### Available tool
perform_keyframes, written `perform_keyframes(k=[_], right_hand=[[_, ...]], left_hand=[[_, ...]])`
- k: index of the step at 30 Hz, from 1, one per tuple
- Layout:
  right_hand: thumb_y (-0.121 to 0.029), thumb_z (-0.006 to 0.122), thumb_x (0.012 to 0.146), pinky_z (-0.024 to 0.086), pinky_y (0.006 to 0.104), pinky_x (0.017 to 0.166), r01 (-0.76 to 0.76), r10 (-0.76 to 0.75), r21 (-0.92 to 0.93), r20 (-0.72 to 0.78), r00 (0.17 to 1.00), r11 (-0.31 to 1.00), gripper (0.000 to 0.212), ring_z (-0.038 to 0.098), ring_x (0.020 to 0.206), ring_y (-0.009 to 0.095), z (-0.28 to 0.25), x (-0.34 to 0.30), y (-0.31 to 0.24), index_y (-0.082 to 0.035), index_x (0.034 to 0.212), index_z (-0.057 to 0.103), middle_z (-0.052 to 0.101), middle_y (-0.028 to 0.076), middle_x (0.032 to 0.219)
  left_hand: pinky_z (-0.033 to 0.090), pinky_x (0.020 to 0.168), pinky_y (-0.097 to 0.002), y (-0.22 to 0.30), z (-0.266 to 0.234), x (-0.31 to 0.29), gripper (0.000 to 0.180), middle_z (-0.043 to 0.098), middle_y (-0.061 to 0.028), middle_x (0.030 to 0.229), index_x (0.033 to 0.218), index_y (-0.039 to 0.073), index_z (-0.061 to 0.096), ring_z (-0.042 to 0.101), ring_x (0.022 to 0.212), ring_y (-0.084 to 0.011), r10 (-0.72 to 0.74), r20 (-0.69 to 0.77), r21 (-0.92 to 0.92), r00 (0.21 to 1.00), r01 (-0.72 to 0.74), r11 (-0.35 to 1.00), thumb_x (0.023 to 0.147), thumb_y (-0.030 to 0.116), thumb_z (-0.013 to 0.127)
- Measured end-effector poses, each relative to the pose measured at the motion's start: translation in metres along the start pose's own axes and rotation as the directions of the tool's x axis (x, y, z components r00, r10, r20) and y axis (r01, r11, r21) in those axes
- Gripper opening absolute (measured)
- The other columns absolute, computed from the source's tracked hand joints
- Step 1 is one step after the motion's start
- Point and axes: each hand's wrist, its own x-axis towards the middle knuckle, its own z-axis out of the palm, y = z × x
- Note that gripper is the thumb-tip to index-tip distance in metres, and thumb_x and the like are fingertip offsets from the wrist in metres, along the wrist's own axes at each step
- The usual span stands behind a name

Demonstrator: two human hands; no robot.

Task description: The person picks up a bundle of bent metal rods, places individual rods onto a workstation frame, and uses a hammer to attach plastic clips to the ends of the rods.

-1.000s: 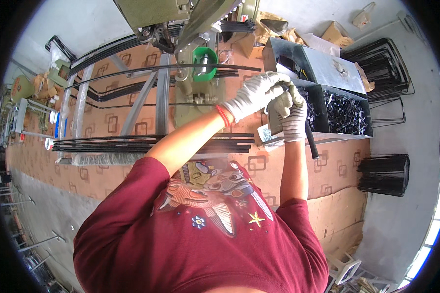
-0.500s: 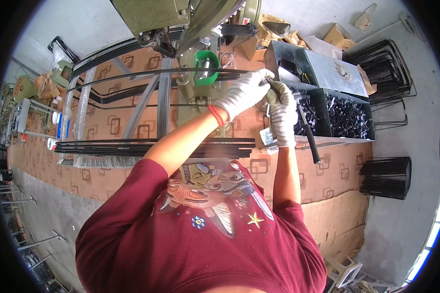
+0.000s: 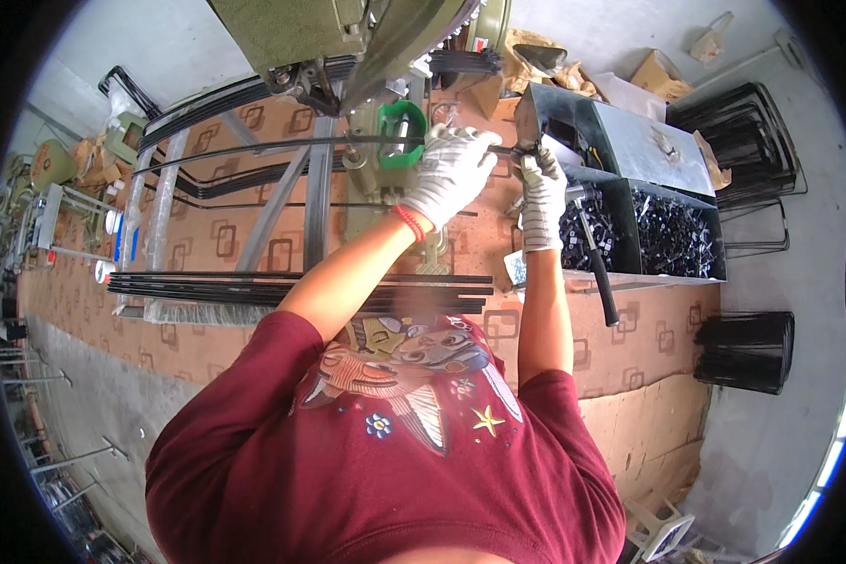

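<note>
My left hand [image 3: 453,174], in a white knit glove with a red beaded bracelet at the wrist, is closed around a long thin black rod [image 3: 273,144]. The rod runs leftward across a metal frame. At its right end, my gloved right hand [image 3: 541,202] pinches a small dark part [image 3: 526,148], partly hidden by the fingers. Beside that hand, a hammer [image 3: 599,263] with a black handle rests against the edge of a metal bin [image 3: 630,221] that holds many small black pieces. A green container [image 3: 385,120] with a pale cylinder inside sits just beyond my left hand.
An olive-green machine [image 3: 287,33] overhangs the work at the top. Several black rods [image 3: 291,287] lie across the metal frame [image 3: 318,207] near my body. Bent black frames [image 3: 747,141] lean at the right wall, with a dark bundle [image 3: 744,352] below them.
My left hand has slid left and slightly down along the rod, away from my right hand. The dark part at the rod's end now shows between them. My right hand has shifted slightly.
</note>
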Motion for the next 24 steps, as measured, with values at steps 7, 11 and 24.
perform_keyframes(k=[7,11,24], right_hand=[[-0.005,0.059,0.087,0.044,0.0198,0.067,0.059,-0.054,-0.089,0.053,0.997,0.994,0.014,0.052,0.070,0.006,0.000,0.000,0.000,-0.001,0.099,0.064,0.061,0.000,0.083],[-0.001,0.058,0.086,0.045,0.0205,0.069,0.159,-0.139,-0.380,0.080,0.987,0.911,0.015,0.052,0.071,0.006,0.006,0.001,-0.013,0.000,0.100,0.064,0.061,0.000,0.082],[-0.032,0.067,0.072,0.050,0.0331,0.073,-0.178,0.357,-0.977,-0.209,0.911,-0.119,0.030,0.065,0.076,0.023,-0.177,-0.029,-0.063,-0.008,0.088,0.067,0.066,0.011,0.079]], left_hand=[[0.040,0.082,-0.0420,0.003,0.004,0.008,0.019,0.065,-0.0099,0.087,0.098,0.012,0.062,0.061,0.083,-0.0272,0.073,0.032,-0.132,0.997,-0.068,0.989,0.086,0.023,0.052],[0.043,0.075,-0.0420,0.003,0.016,0.015,0.020,0.064,-0.0109,0.082,0.096,0.010,0.061,0.061,0.079,-0.0285,0.115,0.043,-0.089,0.992,-0.111,0.990,0.086,0.025,0.053],[0.046,0.075,-0.0409,0.006,0.010,0.031,0.025,0.064,-0.0119,0.085,0.094,0.008,0.063,0.061,0.084,-0.0292,0.190,0.222,-0.106,0.956,-0.170,0.980,0.088,0.030,0.052]])
